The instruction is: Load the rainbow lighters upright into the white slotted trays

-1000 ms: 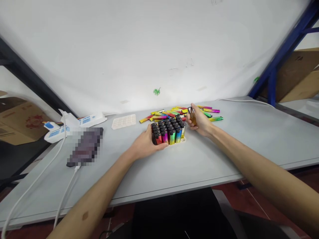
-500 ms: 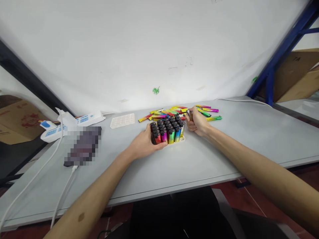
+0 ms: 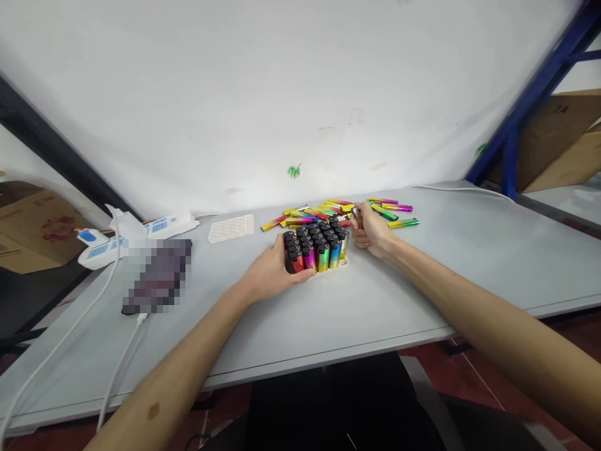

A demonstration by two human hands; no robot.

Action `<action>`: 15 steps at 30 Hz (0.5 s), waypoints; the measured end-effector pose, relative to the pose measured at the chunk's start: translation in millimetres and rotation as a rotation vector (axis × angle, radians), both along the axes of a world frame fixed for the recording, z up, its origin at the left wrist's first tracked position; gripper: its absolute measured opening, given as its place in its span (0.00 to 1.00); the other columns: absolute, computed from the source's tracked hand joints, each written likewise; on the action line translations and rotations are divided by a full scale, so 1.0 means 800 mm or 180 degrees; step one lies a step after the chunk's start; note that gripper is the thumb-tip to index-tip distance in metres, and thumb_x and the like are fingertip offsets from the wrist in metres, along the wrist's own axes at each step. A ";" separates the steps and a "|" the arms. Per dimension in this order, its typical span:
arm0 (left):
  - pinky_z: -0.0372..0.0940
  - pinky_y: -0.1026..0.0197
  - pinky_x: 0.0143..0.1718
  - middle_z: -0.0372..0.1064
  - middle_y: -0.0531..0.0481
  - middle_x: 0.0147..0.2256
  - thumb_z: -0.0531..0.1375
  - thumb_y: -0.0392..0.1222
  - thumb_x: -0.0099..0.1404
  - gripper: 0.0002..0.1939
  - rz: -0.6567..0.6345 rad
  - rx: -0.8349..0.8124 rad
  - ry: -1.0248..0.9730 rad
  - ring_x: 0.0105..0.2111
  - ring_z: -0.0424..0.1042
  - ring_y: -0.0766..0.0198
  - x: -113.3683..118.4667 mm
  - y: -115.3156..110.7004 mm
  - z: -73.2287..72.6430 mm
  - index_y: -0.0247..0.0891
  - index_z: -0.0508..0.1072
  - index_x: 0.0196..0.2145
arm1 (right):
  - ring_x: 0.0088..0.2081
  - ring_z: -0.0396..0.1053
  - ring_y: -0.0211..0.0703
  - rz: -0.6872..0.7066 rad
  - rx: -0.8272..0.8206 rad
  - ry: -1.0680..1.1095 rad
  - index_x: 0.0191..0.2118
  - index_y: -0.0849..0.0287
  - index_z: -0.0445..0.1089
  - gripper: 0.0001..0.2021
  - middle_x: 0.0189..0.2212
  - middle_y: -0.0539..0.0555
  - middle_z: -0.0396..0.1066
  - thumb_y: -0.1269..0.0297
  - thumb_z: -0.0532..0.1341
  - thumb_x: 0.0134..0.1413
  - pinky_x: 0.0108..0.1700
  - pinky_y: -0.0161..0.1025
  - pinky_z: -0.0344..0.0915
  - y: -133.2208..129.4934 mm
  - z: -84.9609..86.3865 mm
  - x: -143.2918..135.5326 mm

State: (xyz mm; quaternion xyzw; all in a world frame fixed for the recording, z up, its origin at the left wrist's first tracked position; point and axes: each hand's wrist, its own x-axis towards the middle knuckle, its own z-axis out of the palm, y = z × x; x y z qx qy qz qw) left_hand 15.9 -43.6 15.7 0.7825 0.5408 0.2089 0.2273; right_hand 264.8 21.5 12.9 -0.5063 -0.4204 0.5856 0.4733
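Tray [image 3: 345,263] frame centre nearly full of upright lighters [image 3: 315,245]; left hand [image 3: 272,272] grips tray side, right hand [image 3: 373,230] pinches one lighter [image 3: 355,217]; loose lighters [image 3: 328,210] behind remain.

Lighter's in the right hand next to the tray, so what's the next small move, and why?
Probably lower the lighter in the right hand upright into a free slot at the right rear of the tray. The left hand braces the tray's near-left side, the standing lighters fill most slots, and the hand sits beside that corner.
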 end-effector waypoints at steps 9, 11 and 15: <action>0.70 0.47 0.45 0.72 0.41 0.52 0.64 0.63 0.57 0.36 -0.0028 0.0059 -0.0074 0.49 0.74 0.45 0.000 -0.002 0.001 0.41 0.58 0.55 | 0.14 0.40 0.31 -0.0220 0.0179 -0.0101 0.23 0.54 0.55 0.24 0.13 0.43 0.45 0.42 0.49 0.63 0.15 0.32 0.40 0.004 -0.008 0.002; 0.70 0.47 0.45 0.72 0.40 0.52 0.63 0.63 0.57 0.36 -0.0022 0.0028 -0.0083 0.48 0.74 0.45 0.000 -0.001 -0.001 0.41 0.58 0.54 | 0.16 0.47 0.33 -0.0271 0.0473 -0.0111 0.26 0.55 0.60 0.26 0.16 0.45 0.51 0.38 0.51 0.61 0.17 0.33 0.48 0.000 -0.011 0.007; 0.70 0.46 0.47 0.70 0.40 0.54 0.64 0.63 0.58 0.37 -0.0036 0.0044 -0.0157 0.51 0.73 0.46 -0.001 -0.001 -0.004 0.41 0.56 0.57 | 0.28 0.63 0.39 -0.0103 0.1100 -0.0501 0.31 0.56 0.69 0.21 0.26 0.50 0.65 0.40 0.61 0.57 0.31 0.36 0.64 -0.025 -0.004 0.028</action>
